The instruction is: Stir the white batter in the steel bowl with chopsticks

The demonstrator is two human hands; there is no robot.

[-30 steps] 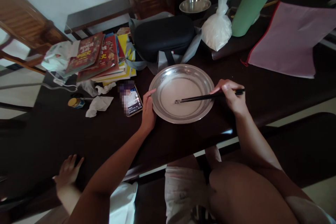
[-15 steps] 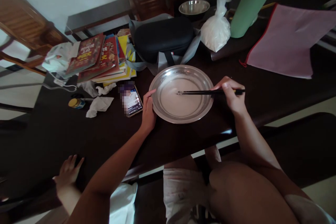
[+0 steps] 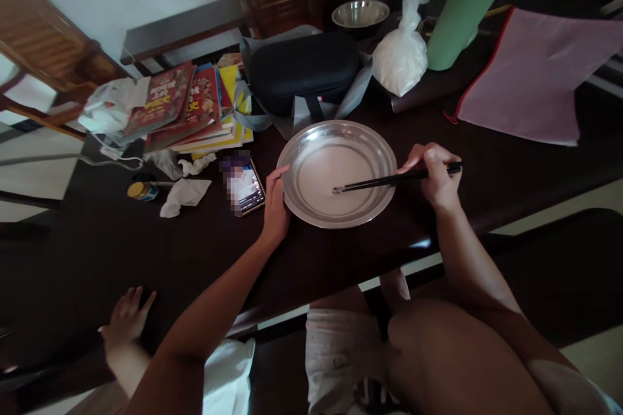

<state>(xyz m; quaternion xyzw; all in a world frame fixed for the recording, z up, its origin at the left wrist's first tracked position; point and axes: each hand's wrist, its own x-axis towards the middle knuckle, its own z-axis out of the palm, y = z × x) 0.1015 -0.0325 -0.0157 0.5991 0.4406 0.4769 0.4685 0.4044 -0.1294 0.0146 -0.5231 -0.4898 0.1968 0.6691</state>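
Nearest, at the desk's [image 3: 121, 253] front edge on the left, another person's hand [image 3: 125, 321] is lying flat. Further in, the left hand [image 3: 275, 206] is cupping the pan's [image 3: 311, 136] left rim, fingers curled against it. The right hand [image 3: 435, 175] is pinching black chopsticks [image 3: 379, 180] at the pan's right side, their tips dipping into the pale liquid inside. A phone [image 3: 246, 185] is lying just left of the left hand. Beyond are sitting books [image 3: 182, 104], a black case [image 3: 304, 68], a white bag [image 3: 402, 55] and a small bowl [image 3: 361, 13].
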